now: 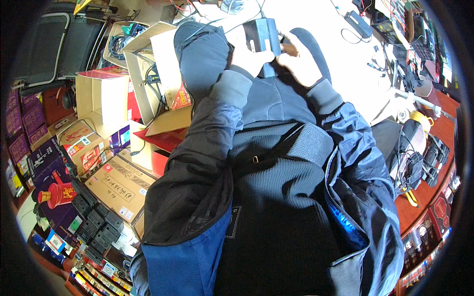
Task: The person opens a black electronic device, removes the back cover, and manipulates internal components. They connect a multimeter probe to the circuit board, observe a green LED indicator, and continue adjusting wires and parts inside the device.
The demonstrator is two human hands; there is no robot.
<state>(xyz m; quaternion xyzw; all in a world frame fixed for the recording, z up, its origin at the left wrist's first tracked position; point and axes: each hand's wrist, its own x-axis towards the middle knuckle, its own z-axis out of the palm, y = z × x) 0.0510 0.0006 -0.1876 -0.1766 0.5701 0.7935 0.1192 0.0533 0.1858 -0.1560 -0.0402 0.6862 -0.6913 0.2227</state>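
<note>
A black box-shaped power adapter (pixel 267 38) with a cable at its far end lies between my knees, over the bright white surface. My left hand (pixel 250 59) is closed on its left side, with the thumb across the near part of the casing. Close by the adapter's right side is my right hand (pixel 299 61), its thumb and fingers apart and curved toward the casing. Whether those fingertips touch it I cannot tell. The adapter's underside and some of my left fingers are hidden.
Open cardboard boxes (pixel 101 101) with cables stand to the left, near a dark folding chair (pixel 42 47). A closed carton (pixel 116 190) lies nearer. Another black adapter (pixel 358 24) and loose cables lie at the far right. A red-brown tabletop (pixel 434 170) holds tangled cables.
</note>
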